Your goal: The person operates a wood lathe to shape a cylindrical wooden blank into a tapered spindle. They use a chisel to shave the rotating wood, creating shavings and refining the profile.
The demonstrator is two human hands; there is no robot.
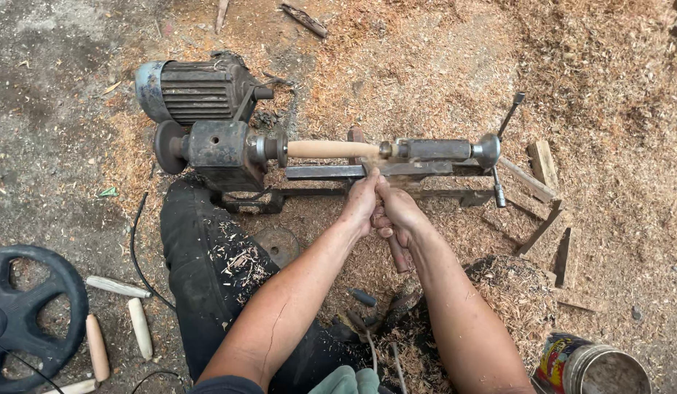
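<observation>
A small floor lathe (229, 149) holds a pale round wooden piece (327, 149) between its headstock and tailstock (440, 149). My left hand (362, 201) and my right hand (397, 211) are both closed around a turning tool (397, 252) with a reddish wooden handle. Its tip reaches the right end of the wooden piece near the tool rest (356, 171). The handle end sticks out below my right hand. Shavings blur at the contact point.
An electric motor (189, 91) sits behind the lathe. Sawdust covers the ground. Several turned wooden pegs (138, 328) and a black wheel (25, 314) lie at the left. A metal tin (590, 365) stands at the lower right. Spare tools (364, 299) lie by my leg (207, 270).
</observation>
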